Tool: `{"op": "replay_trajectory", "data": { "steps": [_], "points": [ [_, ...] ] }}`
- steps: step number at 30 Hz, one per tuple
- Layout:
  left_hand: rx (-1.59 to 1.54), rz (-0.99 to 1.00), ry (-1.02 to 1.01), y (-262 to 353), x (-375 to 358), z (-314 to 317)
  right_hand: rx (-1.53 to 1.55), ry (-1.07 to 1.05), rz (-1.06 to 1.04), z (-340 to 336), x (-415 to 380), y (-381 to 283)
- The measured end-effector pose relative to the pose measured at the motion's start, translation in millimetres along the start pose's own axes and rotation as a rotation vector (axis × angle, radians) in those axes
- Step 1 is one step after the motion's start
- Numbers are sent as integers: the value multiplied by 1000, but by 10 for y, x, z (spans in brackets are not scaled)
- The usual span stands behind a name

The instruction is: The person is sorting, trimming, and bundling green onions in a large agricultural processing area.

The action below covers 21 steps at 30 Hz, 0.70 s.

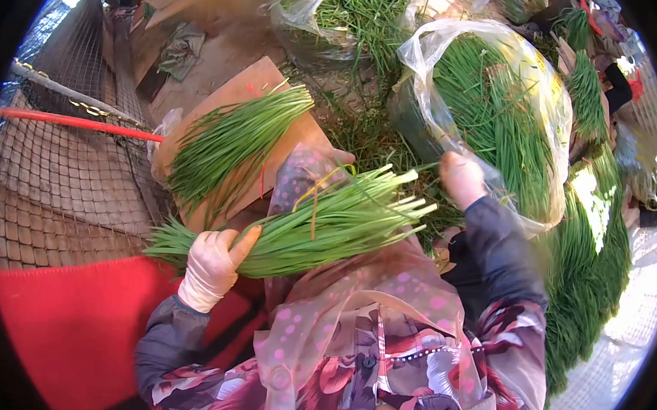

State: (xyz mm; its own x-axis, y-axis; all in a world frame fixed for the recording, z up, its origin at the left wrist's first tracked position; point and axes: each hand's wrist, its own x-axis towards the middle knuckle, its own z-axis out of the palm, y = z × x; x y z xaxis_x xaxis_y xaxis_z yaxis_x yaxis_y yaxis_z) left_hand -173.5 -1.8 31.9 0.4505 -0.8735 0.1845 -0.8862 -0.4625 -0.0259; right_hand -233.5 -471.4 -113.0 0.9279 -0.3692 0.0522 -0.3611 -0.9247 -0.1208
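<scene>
My gloved left hand is wrapped round the leafy part of a bunch of green stalks, which lies across my lap with its pale cut ends to the right. A yellow tie and a thin brown band show on this bunch. My right hand is closed beside the near left rim of a clear plastic bag full of green stalks; its fingers are blurred, and what they hold is too small to make out. A second bunch rests on a brown board ahead of my left hand.
Another plastic bag of greens stands at the back. Loose stalks litter the ground between the bags. A large heap of greens lies at the right. Netting, a red pole and red cloth are at the left. Part of another person shows upper right.
</scene>
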Motion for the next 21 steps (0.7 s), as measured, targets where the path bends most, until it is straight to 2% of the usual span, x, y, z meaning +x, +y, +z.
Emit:
{"op": "replay_trajectory", "data": {
  "steps": [2, 4, 6, 8, 10, 12, 13, 14, 15, 16, 17, 19, 20, 21],
  "points": [
    [18, 19, 3, -58, -59, -88, -312, -511, -33, -24, 33, 381],
    [46, 29, -6, -59, -45, -151, -167, -601, -226, -574, 140, 43],
    [62, 93, -6, -39, 36, -205, 369, -357, -332, -651, 257, -322],
    [90, 113, -18, -22, 102, -248, 712, -452, -471, -607, 236, -817],
    [113, 149, -21, -15, 140, -271, 772, -787, -531, -546, 190, -1220],
    [109, 133, -27, -20, 116, -262, 752, -642, -397, -402, 49, -1374],
    [106, 116, -30, -25, 94, -248, 988, -651, -211, -196, 37, -1341],
    [97, 115, -34, -32, 65, -220, 1167, -545, -65, -257, 20, -1316],
    [76, 99, -31, -43, 34, -178, 1133, -320, -239, -246, 85, -1158],
    [57, 85, -26, -56, 3, -132, 1490, -458, 248, -200, 182, -964],
    [54, 85, -24, -80, -40, -103, 1415, -285, 222, -295, 220, -769],
    [8, 1, -54, -137, -156, -51, 1676, -136, 540, -489, 308, -271],
    [7, -1, -55, -157, -209, -5, 1448, 87, 442, -432, 352, 38],
    [-55, -82, -72, -169, -263, 54, 1565, 56, 573, -505, 373, 261]
  ]
}}
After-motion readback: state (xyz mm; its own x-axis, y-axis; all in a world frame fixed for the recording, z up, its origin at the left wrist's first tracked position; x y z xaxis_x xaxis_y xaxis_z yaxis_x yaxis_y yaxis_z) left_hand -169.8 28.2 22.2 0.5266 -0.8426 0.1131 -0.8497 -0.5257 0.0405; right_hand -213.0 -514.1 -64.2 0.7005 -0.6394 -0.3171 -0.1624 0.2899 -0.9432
